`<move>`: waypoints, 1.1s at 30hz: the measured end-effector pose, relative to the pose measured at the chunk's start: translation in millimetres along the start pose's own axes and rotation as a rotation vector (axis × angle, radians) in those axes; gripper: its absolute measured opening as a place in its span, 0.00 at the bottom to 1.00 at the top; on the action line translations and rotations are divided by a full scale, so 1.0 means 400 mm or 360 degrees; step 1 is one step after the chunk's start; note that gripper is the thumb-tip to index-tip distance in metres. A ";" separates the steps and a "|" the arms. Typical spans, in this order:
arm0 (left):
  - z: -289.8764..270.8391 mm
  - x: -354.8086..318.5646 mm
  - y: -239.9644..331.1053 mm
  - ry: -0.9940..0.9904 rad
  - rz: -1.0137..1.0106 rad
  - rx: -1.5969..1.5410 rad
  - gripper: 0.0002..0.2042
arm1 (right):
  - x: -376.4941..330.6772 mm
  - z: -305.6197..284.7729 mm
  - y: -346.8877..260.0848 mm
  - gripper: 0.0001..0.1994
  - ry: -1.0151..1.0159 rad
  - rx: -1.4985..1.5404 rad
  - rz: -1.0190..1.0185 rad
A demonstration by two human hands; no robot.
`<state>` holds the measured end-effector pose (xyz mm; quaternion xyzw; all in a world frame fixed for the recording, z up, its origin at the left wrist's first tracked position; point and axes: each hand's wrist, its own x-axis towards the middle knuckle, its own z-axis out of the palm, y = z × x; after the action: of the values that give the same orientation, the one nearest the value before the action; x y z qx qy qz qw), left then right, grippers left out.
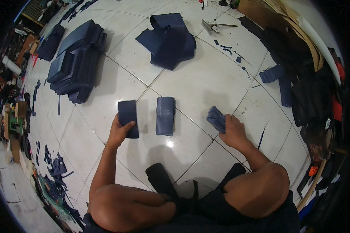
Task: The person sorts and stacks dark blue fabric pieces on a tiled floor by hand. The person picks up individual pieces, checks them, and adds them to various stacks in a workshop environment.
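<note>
My left hand (121, 131) grips a flat, dark blue rectangular piece (127, 110), the thumb lying across its face and the fingers tucked behind. To the right of it, a stack of blue rectangular pieces (165, 115) lies on the tiles, apart from both hands. Farther right, my right hand (234, 130) is closed on a small bundle of blue strips (216, 117), which is tilted, its far end fanned into layers. The fingers of that hand partly hide the bundle's near end.
Tall piles of dark blue sheets (76, 62) stand at the far left. A loosely folded blue sheet (169, 42) lies ahead, with a metal tool (214, 27) to its right. Blue scraps (57, 166) litter the left side. Dark material (309, 91) and boards line the right.
</note>
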<state>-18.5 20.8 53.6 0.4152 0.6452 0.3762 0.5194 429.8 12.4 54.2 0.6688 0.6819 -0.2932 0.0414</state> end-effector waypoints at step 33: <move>0.092 0.090 -0.118 0.0623 0.0572 0.1599 0.39 | 0.081 0.001 0.257 0.45 -0.0125 0.1371 0.0539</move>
<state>6.5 38.6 -8.9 0.6372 0.7483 0.1755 0.0566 522.6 34.2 3.8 0.7153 0.3773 -0.5640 -0.1671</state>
